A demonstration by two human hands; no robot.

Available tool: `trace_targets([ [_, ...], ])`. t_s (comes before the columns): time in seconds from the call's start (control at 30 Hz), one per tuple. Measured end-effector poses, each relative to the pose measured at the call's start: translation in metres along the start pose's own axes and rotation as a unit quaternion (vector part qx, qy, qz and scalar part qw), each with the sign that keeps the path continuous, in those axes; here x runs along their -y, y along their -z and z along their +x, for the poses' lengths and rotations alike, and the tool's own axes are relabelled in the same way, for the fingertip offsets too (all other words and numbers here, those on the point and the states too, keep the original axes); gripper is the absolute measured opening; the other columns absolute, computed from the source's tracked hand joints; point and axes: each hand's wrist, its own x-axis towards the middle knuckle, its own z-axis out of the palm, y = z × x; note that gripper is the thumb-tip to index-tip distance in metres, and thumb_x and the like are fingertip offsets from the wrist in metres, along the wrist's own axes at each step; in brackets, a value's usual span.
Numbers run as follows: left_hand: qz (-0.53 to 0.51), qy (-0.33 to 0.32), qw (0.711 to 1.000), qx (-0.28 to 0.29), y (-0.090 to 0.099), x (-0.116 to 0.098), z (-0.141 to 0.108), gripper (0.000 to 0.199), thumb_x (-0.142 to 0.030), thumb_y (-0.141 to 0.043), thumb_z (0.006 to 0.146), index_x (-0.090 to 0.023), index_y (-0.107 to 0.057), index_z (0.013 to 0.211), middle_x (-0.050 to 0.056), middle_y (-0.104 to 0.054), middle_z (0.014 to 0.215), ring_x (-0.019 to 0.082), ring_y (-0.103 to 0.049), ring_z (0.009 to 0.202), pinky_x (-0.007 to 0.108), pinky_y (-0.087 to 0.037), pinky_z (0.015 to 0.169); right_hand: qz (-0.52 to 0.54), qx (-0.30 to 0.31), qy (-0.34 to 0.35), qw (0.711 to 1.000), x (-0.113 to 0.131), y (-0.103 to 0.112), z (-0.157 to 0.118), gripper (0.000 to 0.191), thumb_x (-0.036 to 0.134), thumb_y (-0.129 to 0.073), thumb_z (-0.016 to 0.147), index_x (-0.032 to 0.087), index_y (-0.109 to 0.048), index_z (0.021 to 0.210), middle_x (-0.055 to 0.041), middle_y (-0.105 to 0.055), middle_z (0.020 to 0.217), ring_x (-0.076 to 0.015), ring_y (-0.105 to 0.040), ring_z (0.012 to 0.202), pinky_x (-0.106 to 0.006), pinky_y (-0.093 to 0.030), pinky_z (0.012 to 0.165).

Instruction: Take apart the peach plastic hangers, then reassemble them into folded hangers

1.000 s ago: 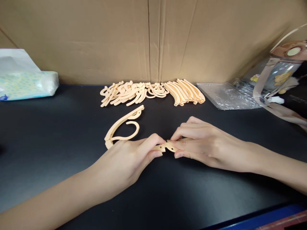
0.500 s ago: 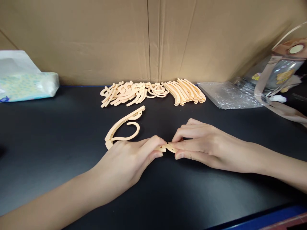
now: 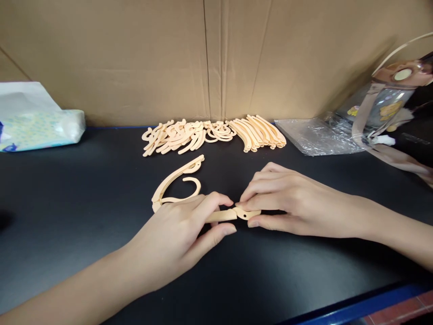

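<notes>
In the head view, the person's right hand (image 3: 287,198) pinches a short-looking, pale cream, curved plastic-looking piece with a dark round hole (image 3: 249,213), forefinger on its far edge and thumb on its near edge. Directly to its left, end facing end, lies a narrow, pale cream, smooth-topped bar (image 3: 223,215), its long axis running nearly sideways across the black, faintly glossy tabletop (image 3: 257,280). The two ends meet at a slim dark seam; whether they interlock cannot be told. The seam sits in the gap between both hands, just beside the right fingertips.

The left hand (image 3: 179,225) is the nearer one to the bar: its thumb and forefinger stand parted on either side, the bar running between them and under the palm. Whether the hidden fingers grip it cannot be told.

The bar shows a plain, even face; the holed piece narrows into a rounded, slightly bent outline, its far part covered by the right hand. Just beyond the left knuckles lies a pale cream, bowed frame with a curled hook (image 3: 168,180), partly hidden by that hand.
</notes>
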Motion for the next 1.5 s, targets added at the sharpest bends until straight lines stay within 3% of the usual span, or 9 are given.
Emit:
trace_targets([
  [0.2, 0.127, 0.012, 0.984, -0.125, 0.006, 0.006, -0.002, 0.024, -0.032, -0.046, 0.099, -0.023, -0.056, 0.120, 0.007, -0.064, 0.120, 0.026, -0.055, 0.116, 0.041, -0.045, 0.094, 0.007, 0.002, -0.009, 1.000, -0.007, 0.003, 0.000, 0.013, 0.022, -0.061, 0.094, 0.020, -0.074, 0.096, -0.0037, -0.072, 0.103, -0.0170, -0.060, 0.100, -0.037, -0.037, 0.095],
  [0.33, 0.105, 0.105, 0.982, -0.119, 0.006, 0.023, 0.000, 0.050, -0.036, -0.053, 0.091, -0.020, -0.047, 0.138, 0.013, -0.049, 0.143, 0.033, -0.041, 0.135, 0.053, -0.039, 0.107, -0.004, 0.019, -0.001, 1.000, -0.008, 0.006, -0.001, 0.017, 0.019, -0.060, 0.094, 0.023, -0.075, 0.100, -0.0069, -0.067, 0.120, -0.0200, -0.056, 0.114, -0.040, -0.037, 0.101],
  [0.47, 0.030, 0.154, 0.981, -0.112, 0.005, 0.030, 0.001, 0.052, -0.038, -0.052, 0.090, -0.022, -0.046, 0.139, 0.009, -0.051, 0.142, 0.030, -0.048, 0.130, 0.053, -0.040, 0.109, 0.004, 0.028, -0.002, 1.000, -0.008, 0.006, -0.001, 0.021, 0.019, -0.057, 0.096, 0.026, -0.076, 0.100, -0.0077, -0.061, 0.129, -0.0205, -0.054, 0.117, -0.040, -0.038, 0.101],
  [0.63, 0.037, 0.152, 0.980, -0.125, 0.006, 0.032, 0.003, 0.044, -0.038, -0.050, 0.092, -0.024, -0.048, 0.134, 0.007, -0.057, 0.132, 0.028, -0.054, 0.122, 0.051, -0.043, 0.106, 0.033, 0.036, -0.006, 0.999, -0.007, 0.002, 0.000, 0.025, 0.015, -0.051, 0.098, 0.023, -0.075, 0.093, -0.0075, -0.063, 0.125, -0.0186, -0.057, 0.111, -0.037, -0.041, 0.097],
  [0.77, 0.051, 0.140, 0.982, -0.118, 0.009, 0.035, 0.003, 0.039, -0.036, -0.048, 0.093, -0.020, -0.052, 0.129, 0.010, -0.059, 0.128, 0.029, -0.054, 0.121, 0.049, -0.046, 0.102, 0.026, -0.007, -0.039, 0.999, -0.003, -0.007, 0.003, 0.021, 0.032, -0.057, 0.098, 0.017, -0.069, 0.107, -0.0080, -0.069, 0.109, -0.0189, -0.061, 0.097, -0.035, -0.044, 0.089],
  [0.87, 0.070, 0.117, 0.984, -0.118, 0.011, 0.038, 0.004, 0.035, -0.033, -0.045, 0.096, -0.017, -0.056, 0.125, 0.011, -0.061, 0.125, 0.028, -0.056, 0.117, 0.047, -0.047, 0.100, 0.009, -0.036, -0.041, 0.998, 0.001, -0.016, 0.004, 0.048, 0.051, -0.068, 0.086, 0.014, -0.064, 0.117, -0.0083, -0.069, 0.105, -0.0208, -0.060, 0.094, -0.036, -0.044, 0.087],
  [0.97, 0.084, 0.084, 0.986, -0.119, 0.013, 0.044, 0.006, 0.029, -0.029, -0.042, 0.098, -0.017, -0.061, 0.116, 0.008, -0.065, 0.119, 0.024, -0.059, 0.109, 0.041, -0.049, 0.095, 0.000, -0.064, -0.018, 0.998, 0.002, -0.026, 0.004, 0.066, 0.055, -0.072, 0.081, 0.011, -0.058, 0.128, -0.0101, -0.068, 0.111, -0.0220, -0.059, 0.099, -0.037, -0.044, 0.089],
  [1.23, 0.097, 0.053, 0.987, -0.118, 0.018, 0.052, 0.011, 0.031, -0.028, -0.040, 0.099, -0.016, -0.068, 0.105, 0.007, -0.072, 0.109, 0.024, -0.062, 0.104, 0.039, -0.051, 0.091, 0.012, -0.105, 0.026, 0.994, -0.004, -0.034, 0.004, 0.045, 0.010, -0.059, 0.086, 0.011, -0.052, 0.130, -0.0093, -0.067, 0.119, -0.0192, -0.055, 0.112, -0.034, -0.040, 0.102],
  [1.5, 0.123, -0.005, 0.989, -0.083, 0.018, 0.053, 0.007, 0.036, -0.010, -0.036, 0.096, -0.014, -0.067, 0.113, 0.006, -0.070, 0.117, 0.020, -0.061, 0.107, 0.035, -0.051, 0.094, -0.020, -0.149, -0.028, 0.988, -0.024, -0.038, 0.004, 0.046, -0.004, -0.045, 0.087, 0.017, -0.053, 0.127, -0.0058, -0.070, 0.107, -0.0200, -0.055, 0.110, -0.037, -0.043, 0.098],
])
